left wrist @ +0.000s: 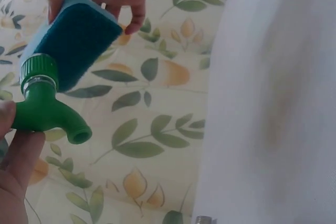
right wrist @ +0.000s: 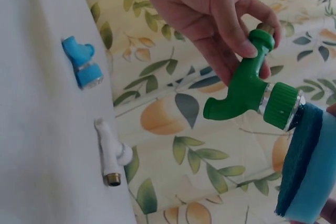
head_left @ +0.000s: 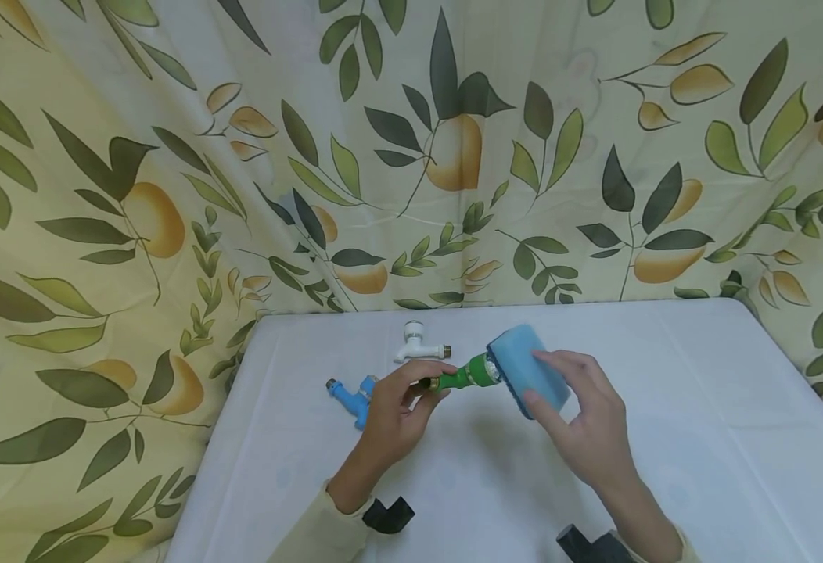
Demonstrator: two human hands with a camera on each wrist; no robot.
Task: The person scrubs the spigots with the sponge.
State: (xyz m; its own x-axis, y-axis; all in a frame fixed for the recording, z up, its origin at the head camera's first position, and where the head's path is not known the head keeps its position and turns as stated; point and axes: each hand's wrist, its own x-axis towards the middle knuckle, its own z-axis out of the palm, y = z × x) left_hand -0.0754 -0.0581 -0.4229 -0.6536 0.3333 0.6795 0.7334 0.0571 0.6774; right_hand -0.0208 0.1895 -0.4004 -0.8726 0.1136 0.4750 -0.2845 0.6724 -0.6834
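While the left hand [head_left: 399,414] pinches the green plastic tap [head_left: 455,380], the right hand [head_left: 591,422], gripping the rectangular blue sponge [head_left: 528,369], should rub its darker face evenly around the ribbed knob [head_left: 483,370].

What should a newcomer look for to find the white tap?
On the white tabletop, go toward the far edge by the leafy cloth. Just beyond the left hand lies the white tap, showing a brass end. Its white body sets it apart from the blue tap and the held green tap.
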